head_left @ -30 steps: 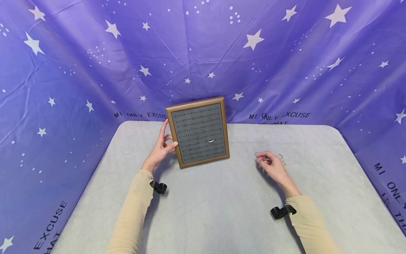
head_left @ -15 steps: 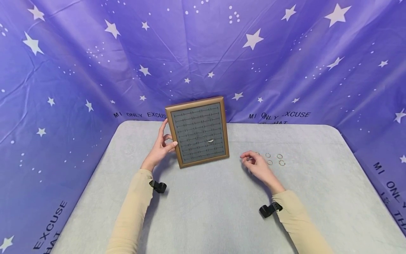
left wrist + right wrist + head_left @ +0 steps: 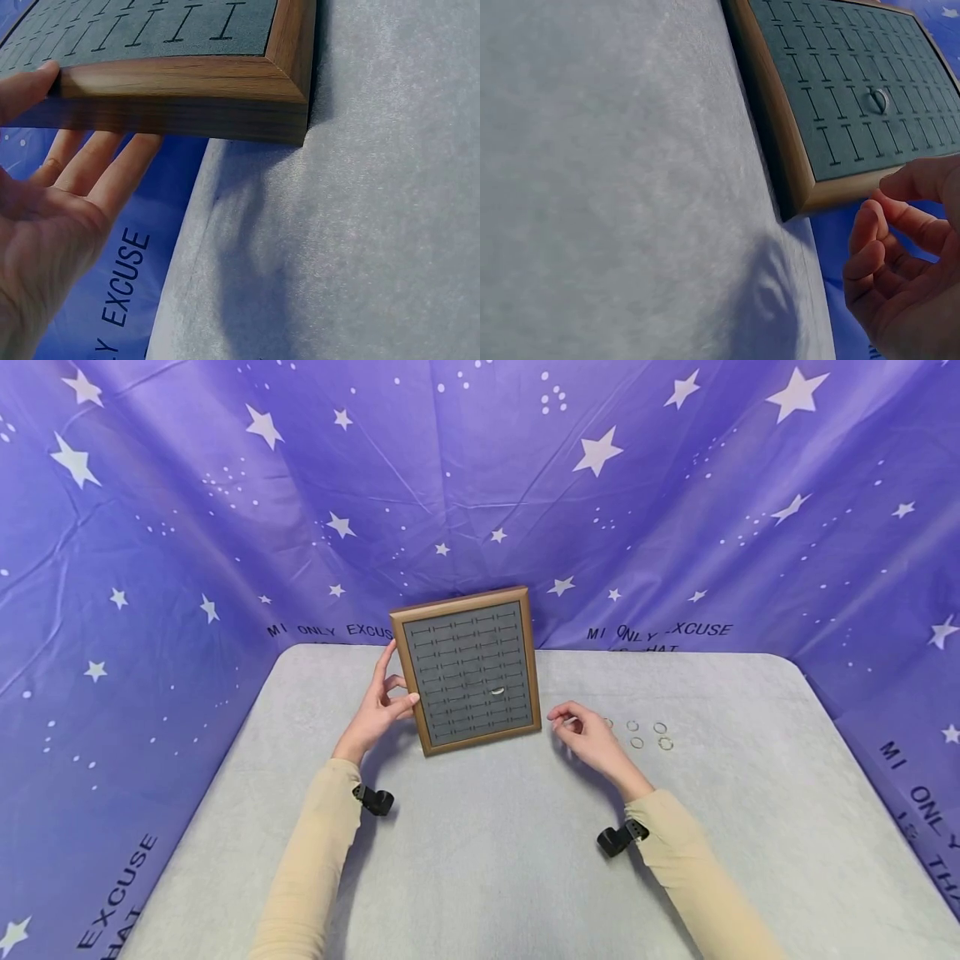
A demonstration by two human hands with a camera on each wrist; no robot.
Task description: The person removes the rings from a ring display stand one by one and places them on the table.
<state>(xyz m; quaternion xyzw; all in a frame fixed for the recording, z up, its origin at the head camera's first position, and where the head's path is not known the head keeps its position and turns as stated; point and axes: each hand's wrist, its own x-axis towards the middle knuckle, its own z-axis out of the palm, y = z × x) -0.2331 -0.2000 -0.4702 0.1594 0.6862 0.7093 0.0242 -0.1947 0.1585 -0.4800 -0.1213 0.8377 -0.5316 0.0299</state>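
Note:
My left hand (image 3: 378, 714) grips the left side of a wood-framed ring display tray (image 3: 534, 677), thumb on the front and fingers behind. The tray stands tilted up on the table, its slotted dark grey pad facing me. One silver-coloured ring (image 3: 497, 692) sits in a slot in the pad's lower right part. My right hand (image 3: 592, 742) is just right of the tray's lower right corner. In the right wrist view its thumb (image 3: 915, 180) and forefinger tips come together, other fingers curled; I cannot tell whether a small thing is between them.
Several thin rings lie on the grey table (image 3: 480, 860) right of my right hand, among them a ring (image 3: 665, 744) at the right end. A purple-blue star-patterned cloth (image 3: 450, 468) hangs behind the table and along its sides. Black wrist cameras sit on both sleeves.
My right hand has moved left, from over the rings to beside the tray, uncovering several rings. The left hand and tray have stayed in place.

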